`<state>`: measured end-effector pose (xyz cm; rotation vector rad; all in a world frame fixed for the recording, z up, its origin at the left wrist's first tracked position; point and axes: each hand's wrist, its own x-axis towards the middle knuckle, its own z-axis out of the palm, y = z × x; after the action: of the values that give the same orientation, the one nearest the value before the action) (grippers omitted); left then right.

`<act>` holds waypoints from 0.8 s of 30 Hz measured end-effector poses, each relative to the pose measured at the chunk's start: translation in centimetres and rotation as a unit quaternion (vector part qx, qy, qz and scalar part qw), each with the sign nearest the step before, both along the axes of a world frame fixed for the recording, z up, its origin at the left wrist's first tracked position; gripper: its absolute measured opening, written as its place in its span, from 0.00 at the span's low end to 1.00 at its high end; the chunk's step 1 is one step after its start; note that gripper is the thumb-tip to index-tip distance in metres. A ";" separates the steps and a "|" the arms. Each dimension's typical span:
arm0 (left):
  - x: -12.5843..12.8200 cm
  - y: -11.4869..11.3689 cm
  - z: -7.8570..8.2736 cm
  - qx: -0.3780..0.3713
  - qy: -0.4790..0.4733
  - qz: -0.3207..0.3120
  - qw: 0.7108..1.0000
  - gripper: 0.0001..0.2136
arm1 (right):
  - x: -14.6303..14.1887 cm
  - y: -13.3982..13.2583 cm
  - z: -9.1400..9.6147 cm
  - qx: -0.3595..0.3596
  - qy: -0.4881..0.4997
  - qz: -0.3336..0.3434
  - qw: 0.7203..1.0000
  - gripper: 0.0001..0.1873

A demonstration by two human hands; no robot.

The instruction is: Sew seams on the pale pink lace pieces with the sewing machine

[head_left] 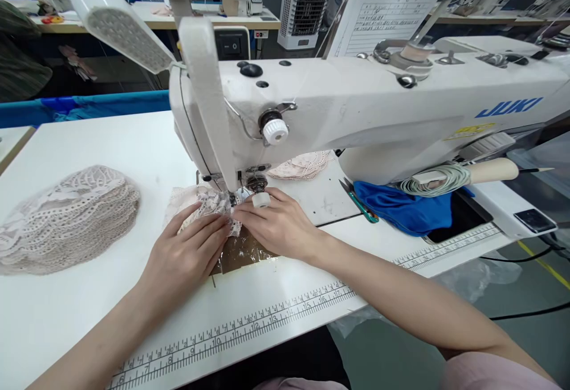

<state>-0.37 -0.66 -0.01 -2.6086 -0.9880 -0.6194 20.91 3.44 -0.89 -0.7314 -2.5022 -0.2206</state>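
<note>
A small piece of pale pink lace [202, 203] lies under the needle of a white sewing machine [356, 111]. My left hand [187, 253] rests flat on the lace, fingers stretched toward the needle. My right hand [276, 224] lies beside it with its fingers together, pressing the lace edge just in front of the presser foot [256, 185]. A white thimble-like ring [261, 200] sits on one right finger. A brown shiny patch [243, 253] on the table shows beneath both hands.
A heap of lace pieces [66, 218] lies at the left on the white table [89, 313]. More lace [300, 165] sits behind the needle. Thread snips [358, 203], blue cloth [405, 209] and a phone [534, 219] lie at the right. A lamp head [120, 31] hangs upper left.
</note>
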 end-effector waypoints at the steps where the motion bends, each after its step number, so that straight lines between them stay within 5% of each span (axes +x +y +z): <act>1: 0.0 0.0 0.1 0.007 -0.004 -0.004 1.000 0.10 | -0.2 -0.1 0.0 0.004 0.008 0.005 1.000 0.14; 7: 0.3 -0.2 0.7 0.017 -0.019 0.016 1.000 0.09 | -0.8 -0.2 -0.1 0.007 0.044 -0.009 0.999 0.13; 11: 0.3 0.9 1.3 -0.064 -0.008 0.085 0.994 0.16 | -0.5 0.4 -0.4 -0.031 0.107 -0.033 0.993 0.16; 15: 0.7 2.9 1.3 -0.134 -0.007 0.096 0.986 0.13 | -0.3 0.9 -0.6 -0.091 0.122 -0.083 0.985 0.17; 24: 1.9 3.5 -0.1 -0.032 -0.026 0.141 0.989 0.09 | -0.4 0.7 -0.1 -0.088 0.123 -0.088 0.985 0.16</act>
<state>1.52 2.88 -0.07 -2.4503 -1.3833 -0.5953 20.48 4.11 -1.04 -0.9892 -2.2424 0.0286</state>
